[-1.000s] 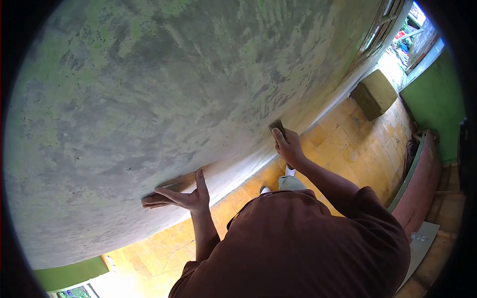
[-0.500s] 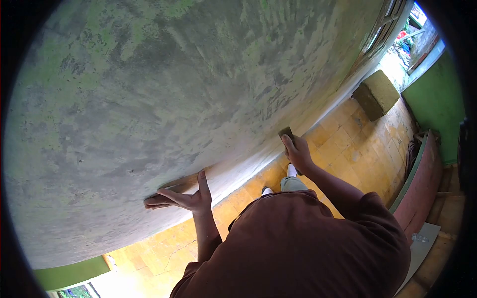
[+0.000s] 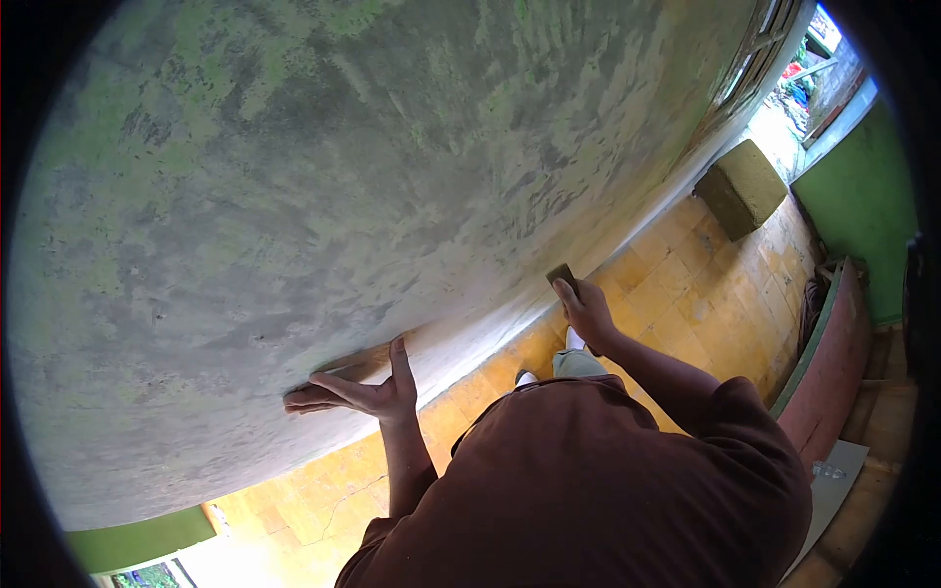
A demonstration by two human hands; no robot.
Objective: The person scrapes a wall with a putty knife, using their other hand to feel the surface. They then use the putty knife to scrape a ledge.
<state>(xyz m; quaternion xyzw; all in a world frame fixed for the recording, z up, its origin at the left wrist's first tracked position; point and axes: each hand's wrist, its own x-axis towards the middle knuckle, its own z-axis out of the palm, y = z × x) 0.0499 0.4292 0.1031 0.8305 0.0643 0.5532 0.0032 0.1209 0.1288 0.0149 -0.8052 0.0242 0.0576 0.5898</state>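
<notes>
The right hand (image 3: pixel 590 314) grips the small dark block (image 3: pixel 561 274), long axis toward eleven o'clock; the left hand (image 3: pixel 377 396) is splayed.

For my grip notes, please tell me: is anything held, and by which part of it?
The right hand holds a small brown block by its near end; the left hand rests open on the wall.

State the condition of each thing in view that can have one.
Wall: patchy green and grey
Left hand: open, fingers spread, against the wall
Right hand: closed around the small block
Tiled floor: cracked in places
Brown box: resting on the floor
</notes>
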